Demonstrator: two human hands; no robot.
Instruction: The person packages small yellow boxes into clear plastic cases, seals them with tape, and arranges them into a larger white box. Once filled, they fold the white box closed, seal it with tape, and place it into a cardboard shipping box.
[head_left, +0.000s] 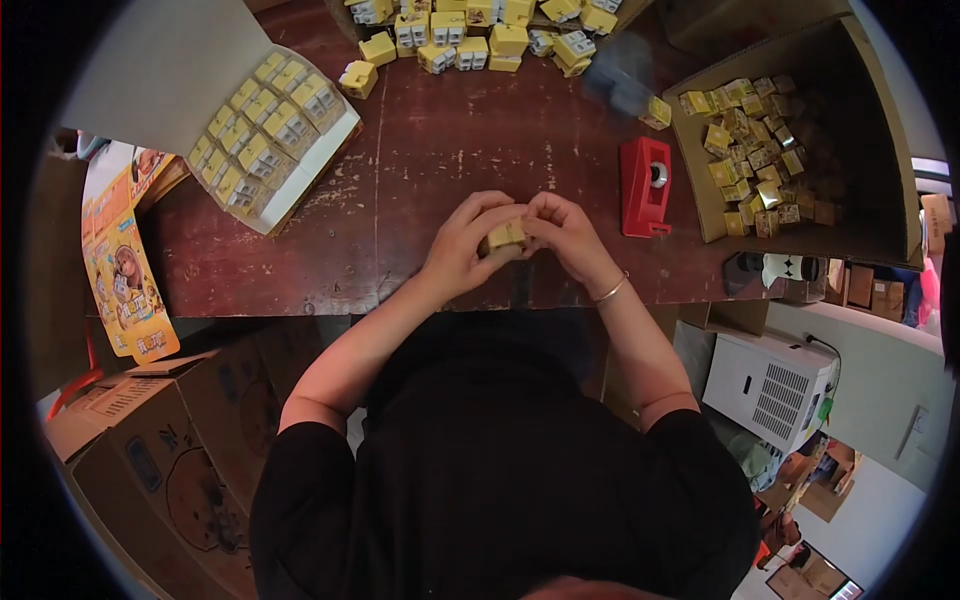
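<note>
A small yellow box (507, 234) is held over the front part of the dark red table (430, 140). My left hand (466, 243) is wrapped round it from the left, with the thumb below and the fingers above. On its right side, my right hand (566, 235) pinches at the box's edge; the exact contact under the fingertips is hidden. To the right of my hands stands a red tape dispenser (645, 188).
An open white tray box (310, 180) with rows of small yellow boxes lies at the left, beside orange printed sheets (128, 270). Loose yellow-and-white boxes (440, 55) crowd the back. A cardboard carton (870, 150) of small yellow boxes is at the right.
</note>
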